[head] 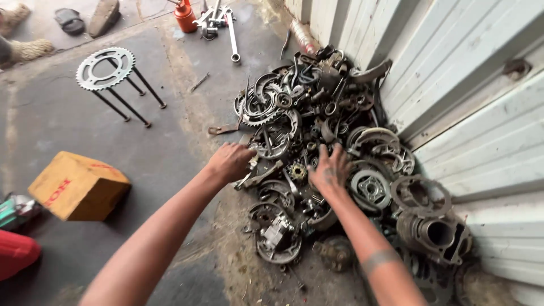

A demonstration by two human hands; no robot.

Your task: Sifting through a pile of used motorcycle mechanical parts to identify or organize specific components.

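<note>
While both arms reach into the scrap pile [317,141] of greasy sprockets and brake parts, centre-right against the white shutter [453,73], my left hand [231,161] curls on the pile's edge, grip unclear; my right hand [330,169] lies spread flat, holding nothing. Sprocket stool [106,69] upper left, yellow box [78,184] left.

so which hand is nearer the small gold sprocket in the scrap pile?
Right, narrowly. The right hand lies just right of the small gold sprocket, almost touching it. The left hand is further off to its left, on the pile's edge.
</note>
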